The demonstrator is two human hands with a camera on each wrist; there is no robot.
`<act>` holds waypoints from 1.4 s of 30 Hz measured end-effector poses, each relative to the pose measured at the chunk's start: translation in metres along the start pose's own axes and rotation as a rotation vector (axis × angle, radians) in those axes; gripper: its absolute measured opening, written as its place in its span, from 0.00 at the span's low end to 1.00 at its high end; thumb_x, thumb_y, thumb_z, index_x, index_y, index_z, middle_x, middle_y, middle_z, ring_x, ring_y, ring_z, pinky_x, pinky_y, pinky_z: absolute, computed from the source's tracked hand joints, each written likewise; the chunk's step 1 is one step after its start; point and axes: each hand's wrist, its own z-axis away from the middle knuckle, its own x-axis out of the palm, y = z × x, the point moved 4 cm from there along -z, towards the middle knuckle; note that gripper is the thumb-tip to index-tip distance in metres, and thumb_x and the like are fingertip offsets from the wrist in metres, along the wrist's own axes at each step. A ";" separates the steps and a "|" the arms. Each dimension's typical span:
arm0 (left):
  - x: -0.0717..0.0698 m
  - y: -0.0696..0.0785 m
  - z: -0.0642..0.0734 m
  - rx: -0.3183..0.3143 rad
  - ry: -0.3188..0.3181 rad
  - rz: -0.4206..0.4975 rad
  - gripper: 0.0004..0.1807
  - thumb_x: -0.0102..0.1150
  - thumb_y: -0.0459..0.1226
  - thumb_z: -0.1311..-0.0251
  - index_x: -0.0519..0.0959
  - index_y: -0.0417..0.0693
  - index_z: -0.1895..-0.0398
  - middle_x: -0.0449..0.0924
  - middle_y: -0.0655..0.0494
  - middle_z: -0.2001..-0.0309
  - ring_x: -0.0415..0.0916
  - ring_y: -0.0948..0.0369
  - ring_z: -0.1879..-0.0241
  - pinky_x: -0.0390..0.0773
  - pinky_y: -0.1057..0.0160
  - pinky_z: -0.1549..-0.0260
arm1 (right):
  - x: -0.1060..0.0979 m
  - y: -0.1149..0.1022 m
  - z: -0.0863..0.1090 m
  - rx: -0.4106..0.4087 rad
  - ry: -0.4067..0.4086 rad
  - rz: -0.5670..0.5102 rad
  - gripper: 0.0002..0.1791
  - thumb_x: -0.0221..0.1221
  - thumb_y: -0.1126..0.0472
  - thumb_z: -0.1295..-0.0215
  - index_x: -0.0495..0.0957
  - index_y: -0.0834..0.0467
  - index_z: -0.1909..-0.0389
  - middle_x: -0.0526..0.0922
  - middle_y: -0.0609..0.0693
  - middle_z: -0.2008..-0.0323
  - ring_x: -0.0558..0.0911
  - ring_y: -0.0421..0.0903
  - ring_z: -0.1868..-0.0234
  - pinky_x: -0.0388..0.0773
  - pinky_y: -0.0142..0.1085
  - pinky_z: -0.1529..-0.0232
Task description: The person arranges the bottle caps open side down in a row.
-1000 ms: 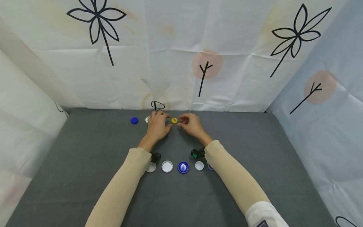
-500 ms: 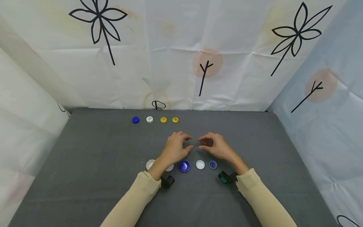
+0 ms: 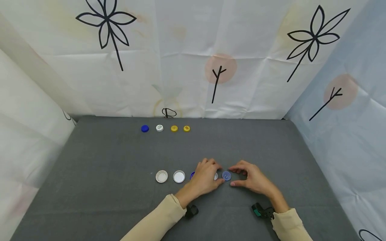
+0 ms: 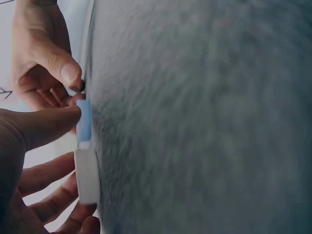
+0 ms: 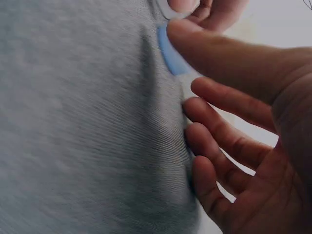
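In the head view, a light blue bottle cap (image 3: 226,176) lies flat on the grey cloth between my two hands. My left hand (image 3: 202,178) is on its left side, thumb and fingers parted, and partly covers a white cap (image 3: 215,176) and a dark blue cap (image 3: 192,175). From the right reaches my right hand (image 3: 253,179), its thumb and fingertips spread close to the light blue cap. In the left wrist view the left thumb overlaps the light blue cap (image 4: 84,122), and a white cap (image 4: 87,176) sits near the fingers. Contact is hard to tell.
Two more white caps (image 3: 161,176) lie left in the near row. Along the far side sit a blue cap (image 3: 145,128), a white cap (image 3: 159,128) and two yellow caps (image 3: 174,128). A patterned curtain (image 3: 187,67) rises behind the cloth-covered table (image 3: 120,201).
Both hands have left the far yellow cap and come back toward me and to the right, to the near row's right end. The two yellow caps now lie side by side in the far row.
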 end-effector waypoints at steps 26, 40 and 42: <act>-0.040 -0.014 0.016 0.032 0.065 0.507 0.12 0.71 0.37 0.38 0.86 0.46 0.53 0.87 0.57 0.59 0.83 0.57 0.59 0.80 0.58 0.59 | 0.006 -0.043 -0.010 -0.196 0.177 -0.101 0.18 0.73 0.65 0.42 0.84 0.53 0.50 0.85 0.43 0.57 0.83 0.52 0.61 0.81 0.48 0.60; -0.079 -0.054 0.033 -0.102 0.168 0.724 0.14 0.72 0.35 0.39 0.86 0.43 0.51 0.87 0.54 0.60 0.83 0.60 0.61 0.82 0.55 0.57 | 0.026 -0.080 -0.057 -0.258 0.232 -0.192 0.19 0.72 0.65 0.39 0.84 0.55 0.47 0.84 0.46 0.57 0.81 0.47 0.58 0.80 0.47 0.57; -0.079 -0.059 0.034 -0.137 0.170 0.794 0.15 0.71 0.35 0.39 0.86 0.41 0.50 0.87 0.51 0.59 0.83 0.58 0.61 0.81 0.58 0.57 | 0.027 -0.082 -0.062 -0.267 0.247 -0.202 0.18 0.71 0.65 0.39 0.84 0.56 0.47 0.84 0.47 0.57 0.81 0.48 0.58 0.80 0.48 0.57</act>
